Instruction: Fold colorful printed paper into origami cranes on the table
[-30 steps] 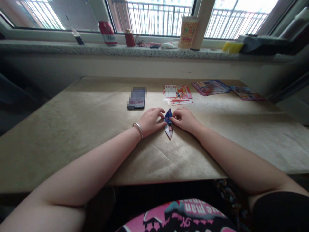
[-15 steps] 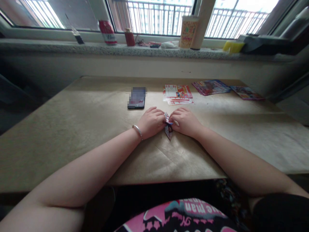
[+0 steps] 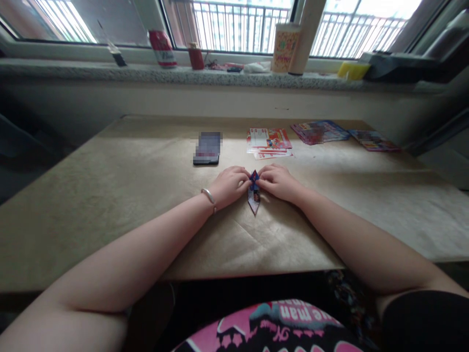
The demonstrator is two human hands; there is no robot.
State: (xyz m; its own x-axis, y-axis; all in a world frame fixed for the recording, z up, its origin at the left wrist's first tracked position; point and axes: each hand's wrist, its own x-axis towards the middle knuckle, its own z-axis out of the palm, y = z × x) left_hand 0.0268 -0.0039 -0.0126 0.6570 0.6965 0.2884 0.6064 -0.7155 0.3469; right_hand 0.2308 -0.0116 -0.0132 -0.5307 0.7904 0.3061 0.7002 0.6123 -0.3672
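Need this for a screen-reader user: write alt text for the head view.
The left hand and right hand pinch the top of a small folded paper piece lying on a paper-covered table. A phone and printed leaflets lie beyond it.

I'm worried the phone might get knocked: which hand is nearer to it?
Left. The left hand lies just this side and right of the phone; the right hand is farther right, beyond the folded paper that both pinch.

The folded paper (image 3: 254, 196) at centre is printed blue and red. The table cover (image 3: 110, 195) is plain tan; the bracelet (image 3: 208, 195) is silver.
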